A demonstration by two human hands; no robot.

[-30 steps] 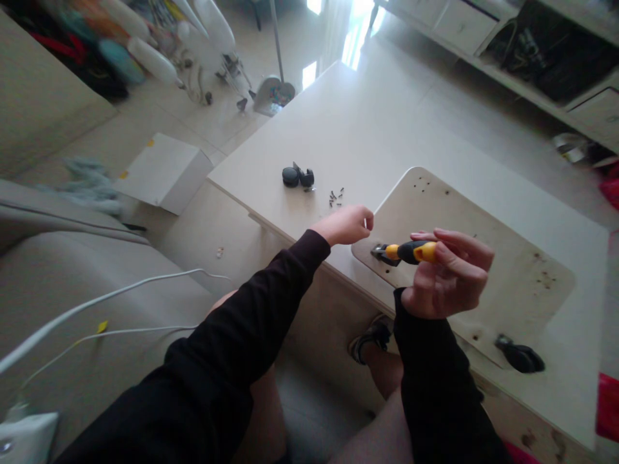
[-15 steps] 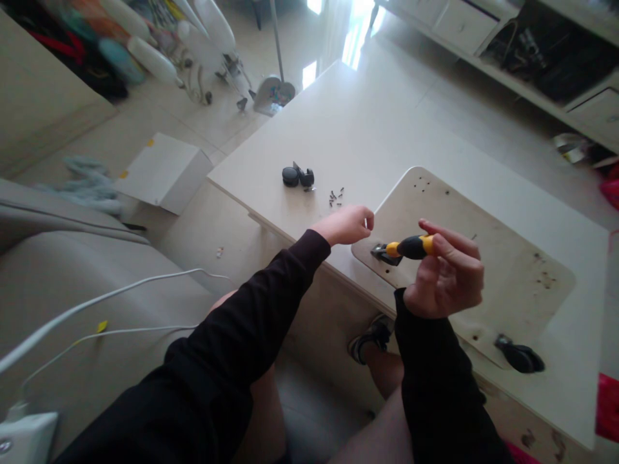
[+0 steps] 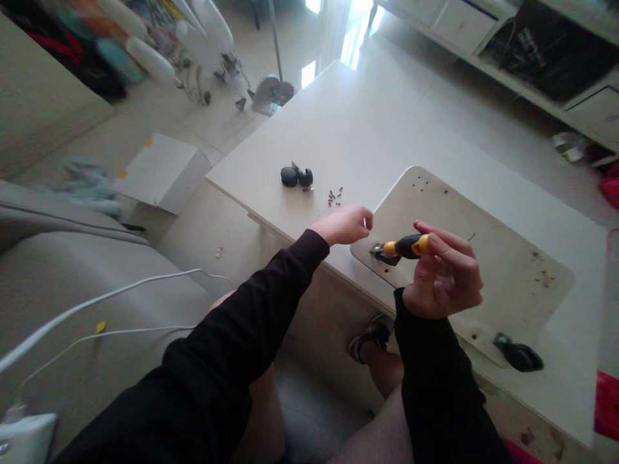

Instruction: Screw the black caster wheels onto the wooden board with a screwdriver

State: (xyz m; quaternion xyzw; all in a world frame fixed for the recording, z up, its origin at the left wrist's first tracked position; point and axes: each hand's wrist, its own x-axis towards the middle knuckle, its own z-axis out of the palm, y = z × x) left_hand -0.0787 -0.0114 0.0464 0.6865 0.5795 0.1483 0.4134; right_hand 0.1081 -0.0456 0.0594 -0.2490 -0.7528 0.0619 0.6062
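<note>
My right hand [image 3: 449,270] grips a yellow-and-black screwdriver [image 3: 409,246] by its handle, index finger stretched along it. The tool's front end meets the metal plate of a black caster [image 3: 385,256] at the near-left corner of a pale board [image 3: 464,225]. My left hand [image 3: 347,224] is closed beside the board's left edge; whatever its fingers may pinch is too small to make out. Several small screws [image 3: 333,196] lie just beyond that hand. Two loose black casters [image 3: 296,175] sit farther left. Another caster [image 3: 520,353] is at the board's near-right corner.
The board lies on a white table [image 3: 338,116]. A white box [image 3: 162,173] stands on the floor at left, near a grey sofa [image 3: 97,277] crossed by white cables. A dustpan [image 3: 273,95] is past the table's far-left edge; a white cabinet [image 3: 464,26] stands behind.
The view has shifted very slightly. My right hand and the screwdriver have turned or moved a touch to the left; the left hand stays in place.
</note>
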